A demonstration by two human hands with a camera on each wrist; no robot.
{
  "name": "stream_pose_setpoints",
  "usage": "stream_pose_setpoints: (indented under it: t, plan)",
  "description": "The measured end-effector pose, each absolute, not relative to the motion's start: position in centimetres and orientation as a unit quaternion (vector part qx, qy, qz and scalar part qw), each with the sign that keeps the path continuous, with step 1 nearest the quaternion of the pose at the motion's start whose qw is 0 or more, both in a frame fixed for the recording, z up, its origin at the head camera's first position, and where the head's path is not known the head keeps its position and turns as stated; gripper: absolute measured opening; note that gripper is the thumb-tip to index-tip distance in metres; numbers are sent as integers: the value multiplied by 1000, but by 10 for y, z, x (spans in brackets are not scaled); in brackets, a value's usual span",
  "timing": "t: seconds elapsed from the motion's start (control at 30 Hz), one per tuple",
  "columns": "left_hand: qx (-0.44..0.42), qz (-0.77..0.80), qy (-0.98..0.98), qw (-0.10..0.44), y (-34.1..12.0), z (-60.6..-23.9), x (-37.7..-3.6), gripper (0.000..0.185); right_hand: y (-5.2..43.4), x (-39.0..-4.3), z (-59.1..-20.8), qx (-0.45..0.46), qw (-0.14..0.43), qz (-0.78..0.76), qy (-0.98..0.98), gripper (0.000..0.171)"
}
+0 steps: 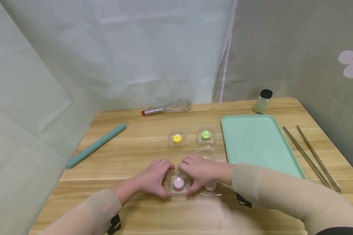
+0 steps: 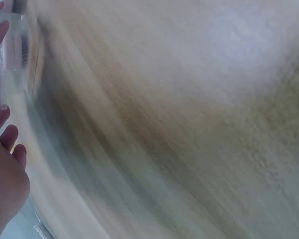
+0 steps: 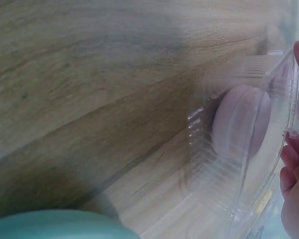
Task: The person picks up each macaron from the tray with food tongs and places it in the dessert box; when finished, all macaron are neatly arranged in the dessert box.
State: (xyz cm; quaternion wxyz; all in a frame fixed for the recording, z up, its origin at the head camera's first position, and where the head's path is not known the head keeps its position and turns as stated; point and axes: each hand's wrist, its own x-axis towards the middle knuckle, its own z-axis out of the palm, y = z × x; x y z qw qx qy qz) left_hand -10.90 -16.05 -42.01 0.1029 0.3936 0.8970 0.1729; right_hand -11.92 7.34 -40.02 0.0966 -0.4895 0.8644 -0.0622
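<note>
A small clear plastic box [image 1: 174,192] with a lilac-pink macaron [image 1: 178,183] inside sits on the table before me. My left hand [image 1: 153,178] grips its left side, thumb at the near corner and fingers at the far one. On the opposite side my right hand [image 1: 200,171] holds it the same way, fingers and thumb spread across the corners. Just right, partly under the right hand, lies a second clear box [image 1: 210,195] with its lid [image 1: 204,150] folded back. It bears another pink macaron [image 3: 240,122], large in the right wrist view.
Beyond the hands sit clear boxes with a yellow macaron [image 1: 177,139] and a green macaron [image 1: 206,135]. A mint tray [image 1: 253,140] lies right, beside metal chopsticks [image 1: 319,156]. A whisk [image 1: 167,107] and a black-lidded jar [image 1: 263,101] are at the back; a teal rod [image 1: 95,146] lies left.
</note>
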Motion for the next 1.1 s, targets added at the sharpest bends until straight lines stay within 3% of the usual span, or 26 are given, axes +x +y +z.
stream_pose_setpoints:
  t: [0.37,0.73,1.1]
  plan:
    - [393,160,899,112,-157,-415,-107,82,77,-120,-400,-480,107,-120,862,59]
    - [395,175,895,113,-166,-413,-110,62,78,-123,-404,-477,85,-103,869,62]
    - [389,160,900,112,-166,-407,-114,59,78,-123,-404,-477,60,-107,870,63]
